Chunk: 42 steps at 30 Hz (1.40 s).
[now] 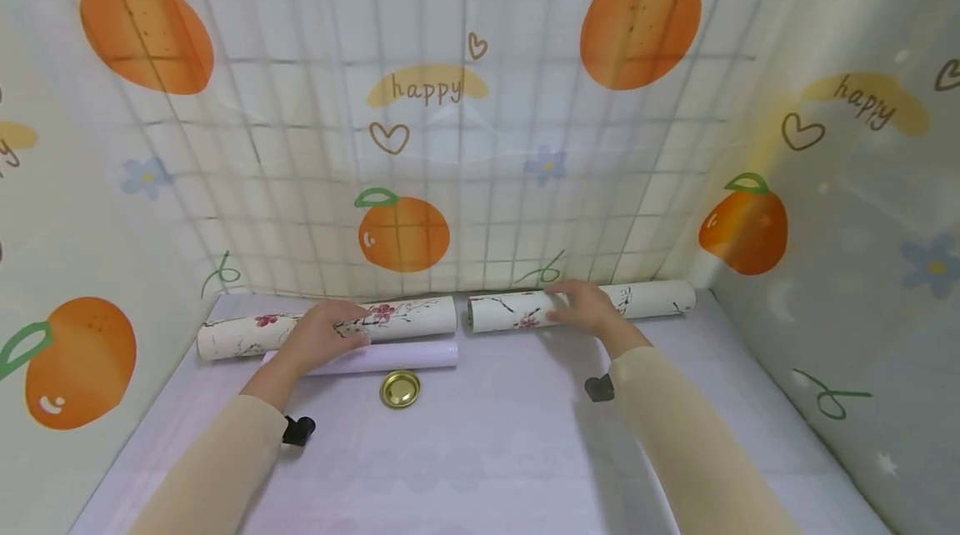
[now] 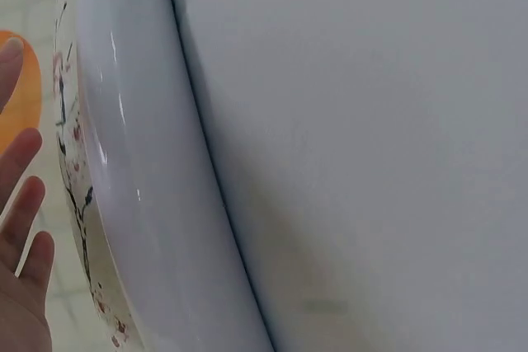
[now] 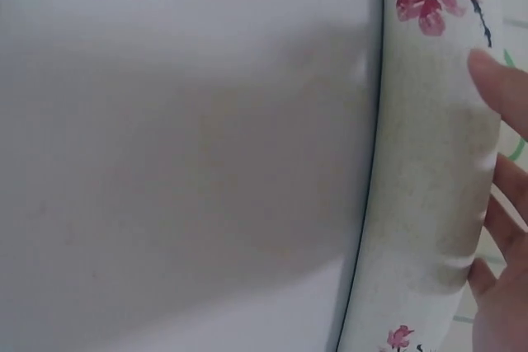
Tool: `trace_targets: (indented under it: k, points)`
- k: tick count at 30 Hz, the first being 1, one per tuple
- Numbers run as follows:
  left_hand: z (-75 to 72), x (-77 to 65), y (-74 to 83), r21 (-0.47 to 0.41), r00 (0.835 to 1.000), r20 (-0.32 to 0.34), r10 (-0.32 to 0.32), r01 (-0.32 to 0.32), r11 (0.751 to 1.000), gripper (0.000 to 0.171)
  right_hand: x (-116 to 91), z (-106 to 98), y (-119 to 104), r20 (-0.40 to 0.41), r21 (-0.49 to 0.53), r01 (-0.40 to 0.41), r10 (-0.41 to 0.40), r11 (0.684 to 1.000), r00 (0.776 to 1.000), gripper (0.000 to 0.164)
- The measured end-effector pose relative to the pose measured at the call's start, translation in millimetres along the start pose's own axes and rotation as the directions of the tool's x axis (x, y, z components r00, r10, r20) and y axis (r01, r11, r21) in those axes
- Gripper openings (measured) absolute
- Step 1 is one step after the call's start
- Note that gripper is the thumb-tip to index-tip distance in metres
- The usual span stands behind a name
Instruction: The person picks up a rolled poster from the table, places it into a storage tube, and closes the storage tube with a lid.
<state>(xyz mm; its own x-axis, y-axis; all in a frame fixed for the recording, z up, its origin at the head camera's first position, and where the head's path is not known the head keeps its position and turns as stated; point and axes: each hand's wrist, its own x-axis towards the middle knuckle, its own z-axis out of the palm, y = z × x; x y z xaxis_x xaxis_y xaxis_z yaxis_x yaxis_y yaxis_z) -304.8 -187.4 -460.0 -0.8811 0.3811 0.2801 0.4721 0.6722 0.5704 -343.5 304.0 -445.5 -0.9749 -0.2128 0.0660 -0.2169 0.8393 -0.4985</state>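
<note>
Two rolls of white paper with pink blossoms and dark branches lie end to end along the back of the table, the left floral roll (image 1: 420,317) and the right floral roll (image 1: 656,300). In front of the left one lies a glossy pale lilac roll (image 1: 408,357). My left hand (image 1: 318,339) hovers over these two rolls; its fingers (image 2: 18,224) look spread and loose in the left wrist view. At the right floral roll is my right hand (image 1: 588,310), with thumb and fingers (image 3: 505,224) lightly bent along its far edge and not wrapped round it.
A small round gold dish (image 1: 400,389) sits in front of the lilac roll. Behind the rolls rises a wall of orange-printed cloth (image 1: 495,210) over a wire grid, with more printed cloth (image 1: 847,285) at the sides. Black wrist mounts (image 1: 299,432) show beside both sleeves.
</note>
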Motion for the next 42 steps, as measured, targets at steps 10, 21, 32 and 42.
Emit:
trace_targets:
  k: [10,21,32,42]
  points:
    - [12.2,-20.5,0.6,-0.005,0.997,0.069,0.020,-0.019,1.000,0.035,-2.6,15.6,2.8,-0.005,-0.046,-0.007,0.006,0.999,1.000,0.056]
    - [16.6,-26.4,-0.2,-0.029,0.988,0.155,0.022,-0.018,0.999,0.038,-1.1,15.3,-0.8,-0.020,-0.085,0.024,-0.026,0.996,0.999,0.065]
    - [18.2,-22.3,-2.2,-0.016,0.977,0.211,0.026,-0.023,1.000,0.041,-0.9,14.1,-4.3,-0.002,-0.135,0.032,-0.032,0.990,0.999,0.069]
    - [19.6,-19.5,-4.2,-0.022,0.977,0.208,0.040,-0.036,0.999,0.041,3.4,13.6,-0.8,0.022,-0.178,0.087,-0.084,0.980,0.996,0.072]
